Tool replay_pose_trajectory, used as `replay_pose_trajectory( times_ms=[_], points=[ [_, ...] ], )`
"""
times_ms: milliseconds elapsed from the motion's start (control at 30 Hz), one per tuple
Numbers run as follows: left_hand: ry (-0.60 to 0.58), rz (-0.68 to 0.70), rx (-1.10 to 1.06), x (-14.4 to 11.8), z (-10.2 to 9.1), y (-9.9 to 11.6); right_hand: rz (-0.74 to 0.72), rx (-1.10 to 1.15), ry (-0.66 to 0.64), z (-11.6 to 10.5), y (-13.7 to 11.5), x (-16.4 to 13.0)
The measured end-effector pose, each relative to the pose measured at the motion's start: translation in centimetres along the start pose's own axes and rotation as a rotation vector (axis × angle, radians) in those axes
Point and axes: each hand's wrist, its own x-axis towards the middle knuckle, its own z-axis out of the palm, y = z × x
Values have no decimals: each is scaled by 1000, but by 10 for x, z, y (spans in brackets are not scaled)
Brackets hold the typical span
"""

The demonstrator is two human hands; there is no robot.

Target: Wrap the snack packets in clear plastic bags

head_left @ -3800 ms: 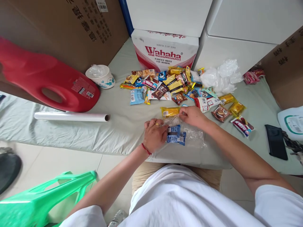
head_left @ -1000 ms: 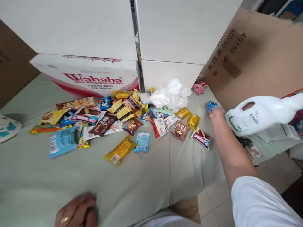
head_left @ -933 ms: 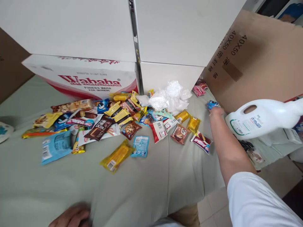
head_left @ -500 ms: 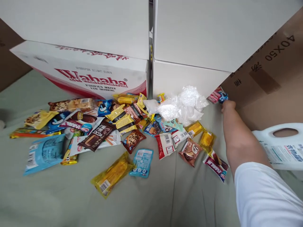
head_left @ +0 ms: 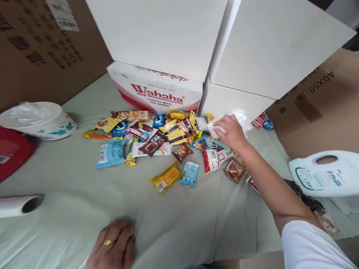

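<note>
My right hand [head_left: 229, 132] reaches over the snack pile, its fingers bent and closed on crumpled clear plastic bags [head_left: 240, 118]. Its fingertips are partly lost in the plastic. Below it lie a red and white packet [head_left: 211, 161] and a brown snack packet [head_left: 234, 170]. My left hand [head_left: 113, 244], with a ring on one finger, rests on the cloth at the front, fingers curled together and nothing visible in them. Ahead of it are a yellow snack pack [head_left: 166, 178] and a light blue pouch [head_left: 190, 173]. A chocolate-coloured packet [head_left: 153, 144] lies within the heap.
Behind the snacks stand a Wahaha carton [head_left: 159, 93] and white boxes [head_left: 168, 37]. A white detergent bottle [head_left: 327, 173] lies at the right. On the left are a paper tub [head_left: 60, 123] holding plastic, a red object [head_left: 17, 153] and a white tube [head_left: 17, 206]. Red and blue packets [head_left: 262, 121] lie by the cardboard.
My right hand has moved left from the red and blue packets at the cardboard onto the clear plastic bags. The view has shifted, bringing my left hand, the tub and the tube into sight.
</note>
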Motion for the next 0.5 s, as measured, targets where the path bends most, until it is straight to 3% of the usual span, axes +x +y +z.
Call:
replay_pose_trajectory(
  times_ms=[67, 133, 267, 333, 400, 500],
  points=[
    [21, -13, -1, 5, -3, 5, -54, -190, -183, 18, -29, 26],
    [43, -43, -16, 5, -3, 8, 33, -231, -238, 32, -41, 48],
    [74, -125, -146, -1, -3, 10, 238, 15, -33, 27, -43, 61],
    [99, -182, -253, 1, -6, 11, 322, 240, 115, 11, -50, 47],
    [126, -250, -377, 10, -12, 14, 460, 672, 197, -4, -67, 18],
    [109, -297, -599, 37, -18, 25, 750, 1320, 60, -6, -106, -38]
  ],
)
